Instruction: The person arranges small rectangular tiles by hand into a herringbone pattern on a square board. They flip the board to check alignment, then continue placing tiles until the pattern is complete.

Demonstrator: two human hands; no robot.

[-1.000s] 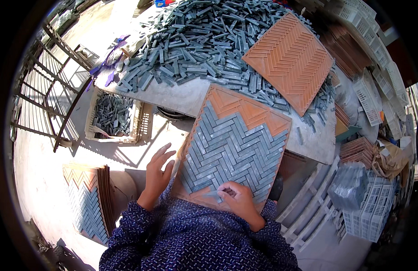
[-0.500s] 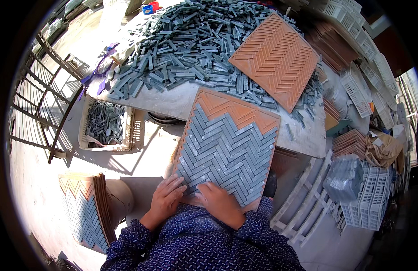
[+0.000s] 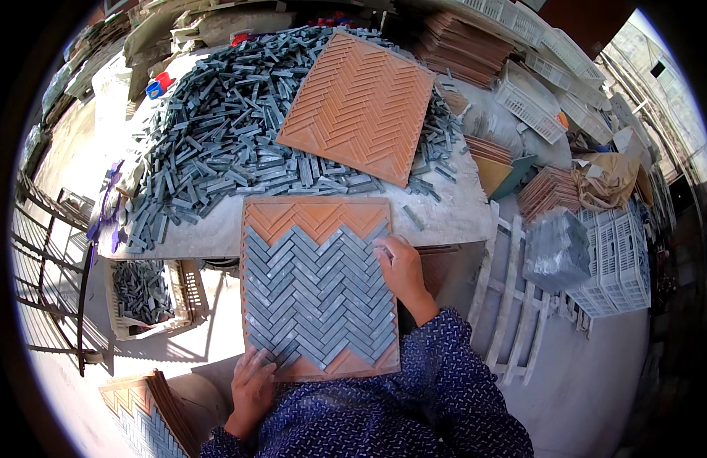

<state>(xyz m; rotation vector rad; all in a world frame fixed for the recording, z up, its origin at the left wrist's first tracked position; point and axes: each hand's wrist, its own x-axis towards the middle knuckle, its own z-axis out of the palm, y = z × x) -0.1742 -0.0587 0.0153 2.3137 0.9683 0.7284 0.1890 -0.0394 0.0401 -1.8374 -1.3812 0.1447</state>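
Note:
An orange tray [image 3: 315, 214] with moulded zigzag grooves leans between my lap and the table. Grey strip tiles [image 3: 315, 290] in a herringbone pattern cover most of it. Bare orange shows along its top and in notches at the bottom. At the lower left corner, my left hand [image 3: 252, 385] rests its slightly spread fingers on the rim and the lowest tiles. My right hand [image 3: 404, 269] is at the upper right edge, its fingers bent and pressed together at the end tiles. Whatever lies between those fingertips is hidden.
Behind the tray, a table [image 3: 216, 229] bears a big heap of loose grey tile strips [image 3: 216, 130] and an unfilled orange tray [image 3: 361, 107]. A crate of strips [image 3: 143, 294] stands low left, near stacked filled trays [image 3: 143, 412]. Right are a white slatted pallet [image 3: 514, 290] and crates [image 3: 613, 259].
My right hand has gone from the tray's bottom edge up to its upper right side. The left hand has shifted to the lower left corner. The view has swung right.

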